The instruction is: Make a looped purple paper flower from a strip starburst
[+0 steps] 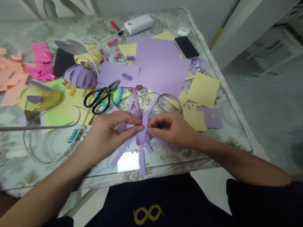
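Purple paper strips fan out from a shared centre near the table's front edge, some of them curled up into a loop. My left hand pinches the curled strip from the left, thumb and forefinger pressed together. From the right, my right hand pinches the same bundle of strips, its fingers close to the left fingertips. Parts of the strips lie hidden behind both hands. Just beyond my left hand rest black-handled scissors, blades pointing away to the right. Past my right hand lies a roll of tape or similar ring.
Large purple paper and yellow sheets cover the far right, near a phone and a white power bank. At left stand a purple paper ball, a yellow paper shape, pink paper and a white cable.
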